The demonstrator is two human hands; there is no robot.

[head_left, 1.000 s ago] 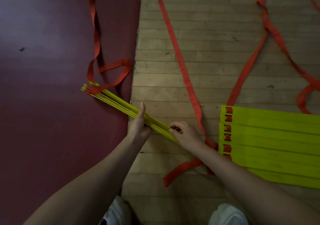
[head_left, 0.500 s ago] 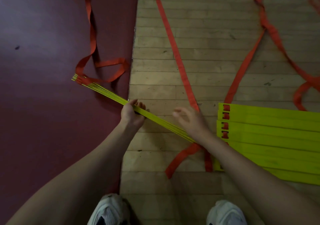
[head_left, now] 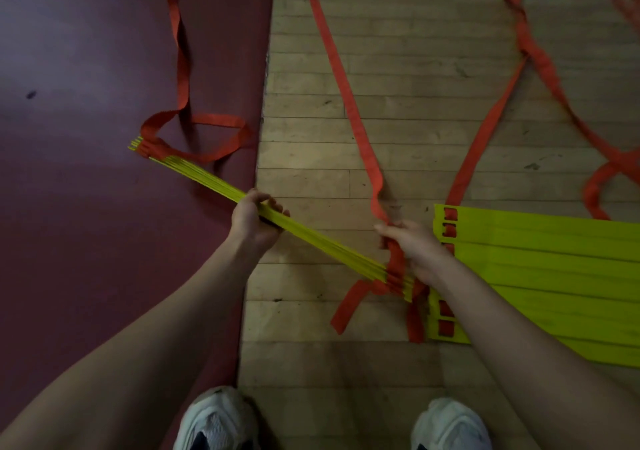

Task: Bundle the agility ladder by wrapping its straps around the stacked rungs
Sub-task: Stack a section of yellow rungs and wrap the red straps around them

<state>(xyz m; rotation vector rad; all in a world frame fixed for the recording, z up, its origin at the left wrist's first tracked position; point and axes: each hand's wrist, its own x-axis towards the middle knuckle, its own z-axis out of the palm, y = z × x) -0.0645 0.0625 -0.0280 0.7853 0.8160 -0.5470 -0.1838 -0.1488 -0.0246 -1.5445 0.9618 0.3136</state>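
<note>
A stack of thin yellow rungs [head_left: 332, 243] runs edge-on and slanted, from the mat at the upper left down to the wood floor. My left hand [head_left: 254, 219] grips the stack near its middle. My right hand [head_left: 414, 250] holds the orange strap [head_left: 346, 78] where it meets the stack's near end. The strap leads away across the floor to the top of the view. At the stack's far end a second orange strap [head_left: 211, 120] lies in a loose loop on the mat.
A dark red mat [head_left: 86, 207] covers the left of the wooden floor [head_left: 398, 44]. Several flat yellow rungs [head_left: 540, 276] lie side by side at the right, with more orange straps [head_left: 540, 65] trailing beyond. My two white shoes [head_left: 221, 422] show at the bottom.
My left hand closed round the stack and drew it left and away. My right hand let go of the rungs, opened, then took hold of the strap at the near end.
</note>
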